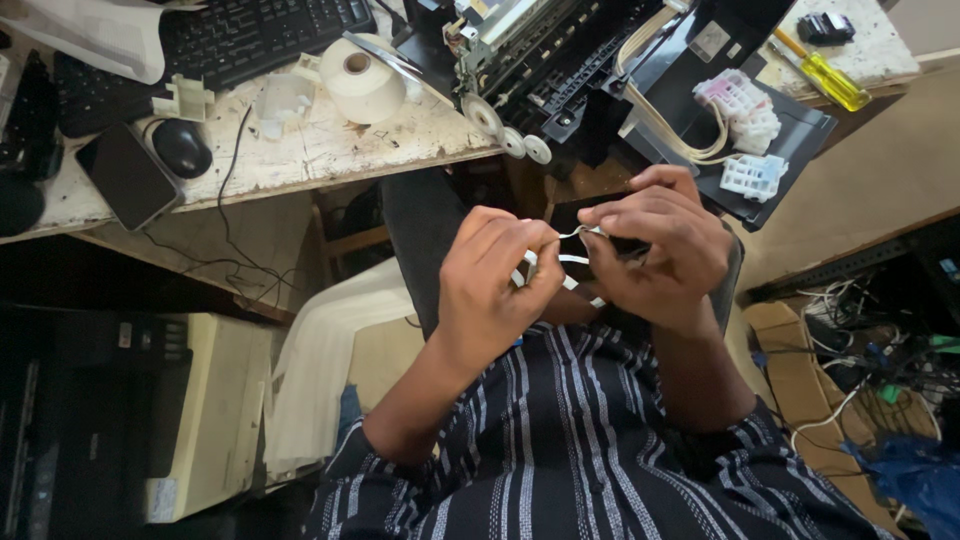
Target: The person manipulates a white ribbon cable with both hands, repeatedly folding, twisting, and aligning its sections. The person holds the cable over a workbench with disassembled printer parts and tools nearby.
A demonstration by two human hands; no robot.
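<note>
My left hand [495, 280] and my right hand [655, 245] meet over my lap, just below the table edge. Between their fingertips they pinch a small white tube piece [578, 232], with more white bits [570, 275] showing under the fingers. Both hands are closed around this small part. Above them on the worn white table [330, 150] lies an opened printer mechanism [560, 70] with white gears and a bundle of pale tubes [665, 120].
On the table lie a white tape roll [360, 78], a black keyboard [230, 40], a mouse [182, 148], a phone [128, 175], white ink cartridge parts [750, 110] and a yellow screwdriver [825, 72]. Cables and boxes clutter the floor at right [880, 360].
</note>
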